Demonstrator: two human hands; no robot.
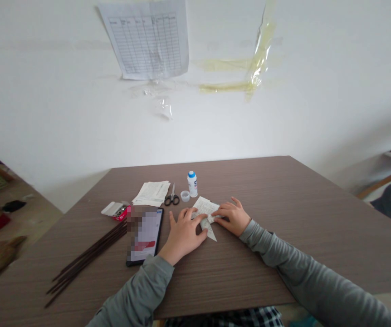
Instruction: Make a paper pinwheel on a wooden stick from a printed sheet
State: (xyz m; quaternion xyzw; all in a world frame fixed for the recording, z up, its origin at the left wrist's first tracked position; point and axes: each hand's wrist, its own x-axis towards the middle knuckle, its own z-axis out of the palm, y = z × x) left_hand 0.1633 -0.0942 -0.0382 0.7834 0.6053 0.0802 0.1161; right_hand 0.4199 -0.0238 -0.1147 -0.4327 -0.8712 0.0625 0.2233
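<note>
A piece of printed paper (203, 207), partly folded, lies on the brown table in front of me, with a pointed flap sticking out toward me. On its left side my left hand (186, 232) presses it down with thumb and forefinger, the other fingers bent over its edge. At the right edge my right hand (232, 216) pinches the paper between thumb and fingers. Just behind the paper stands a white bottle with a blue cap (192, 184). Close to it are a small clear cup (185, 195) and black-handled scissors (172, 198).
Left of my left hand lies a phone (150, 234), its screen partly blurred. Beyond it are a stack of printed sheets (151, 193), an opened small red-and-white box (117, 210) and several thin dark sticks (86, 261). A white wall (216, 131) borders the table's (266, 186) far edge.
</note>
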